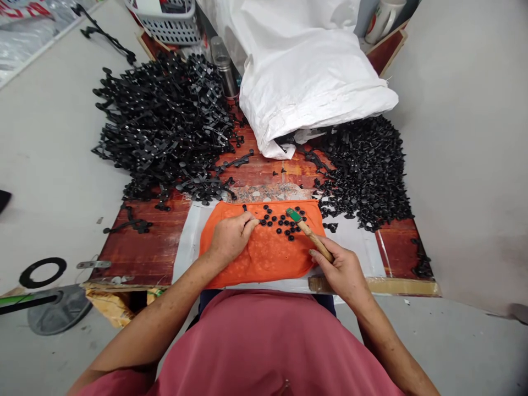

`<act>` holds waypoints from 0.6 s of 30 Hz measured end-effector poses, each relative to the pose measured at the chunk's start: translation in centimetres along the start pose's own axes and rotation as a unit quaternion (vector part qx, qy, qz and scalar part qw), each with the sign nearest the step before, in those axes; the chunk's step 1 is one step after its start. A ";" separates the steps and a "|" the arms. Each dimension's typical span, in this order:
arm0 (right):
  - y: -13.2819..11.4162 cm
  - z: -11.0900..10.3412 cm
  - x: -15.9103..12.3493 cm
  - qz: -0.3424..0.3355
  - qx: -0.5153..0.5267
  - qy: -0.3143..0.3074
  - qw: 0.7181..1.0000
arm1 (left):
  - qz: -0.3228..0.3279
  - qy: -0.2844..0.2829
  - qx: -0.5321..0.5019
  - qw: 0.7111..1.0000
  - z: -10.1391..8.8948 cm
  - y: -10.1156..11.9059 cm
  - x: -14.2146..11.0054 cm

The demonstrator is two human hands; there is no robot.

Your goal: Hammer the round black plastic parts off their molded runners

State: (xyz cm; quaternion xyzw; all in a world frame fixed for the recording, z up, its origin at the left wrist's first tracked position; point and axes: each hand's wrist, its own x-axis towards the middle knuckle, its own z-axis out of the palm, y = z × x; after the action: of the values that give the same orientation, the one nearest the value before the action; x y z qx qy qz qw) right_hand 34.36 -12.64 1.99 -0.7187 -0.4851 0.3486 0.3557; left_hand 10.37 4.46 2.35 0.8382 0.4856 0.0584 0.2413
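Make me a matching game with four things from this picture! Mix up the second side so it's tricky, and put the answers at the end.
Things:
1. Cloth
2. Tool
3. Sack
4. Basket

Clues:
A. Held in the right hand
B. Grey, with holes in its side
C. Orange, spread under small black pieces
D. White and crumpled

Right pairs: 1-C, 2-A, 3-D, 4-B

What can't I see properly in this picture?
Head view, wooden-handled tool: the right hand covers the end of its handle.
Head view, left hand: its grip hides whatever it may be pinching.
Head view, white sack: the top edge cuts it off.
Head view, small black pieces: too small for fine detail.
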 end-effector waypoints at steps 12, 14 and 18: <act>-3.8 -0.5 0.0 -0.117 -0.213 -0.057 0.968 | -0.013 0.004 0.006 1.000 0.2 0.3 -0.5; -4.3 -0.4 0.1 -0.152 -0.222 -0.058 0.961 | -0.022 0.007 0.018 1.000 0.5 0.3 -0.6; -4.5 0.3 0.1 -0.202 -0.262 0.000 0.944 | -0.007 0.016 0.019 1.000 0.9 0.3 -0.8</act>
State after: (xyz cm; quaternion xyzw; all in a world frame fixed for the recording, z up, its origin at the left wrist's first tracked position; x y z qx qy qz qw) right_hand 32.15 -11.21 5.64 -0.6738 -0.6942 0.1302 0.2172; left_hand 10.50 3.31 1.83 0.8381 0.4964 0.0606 0.2178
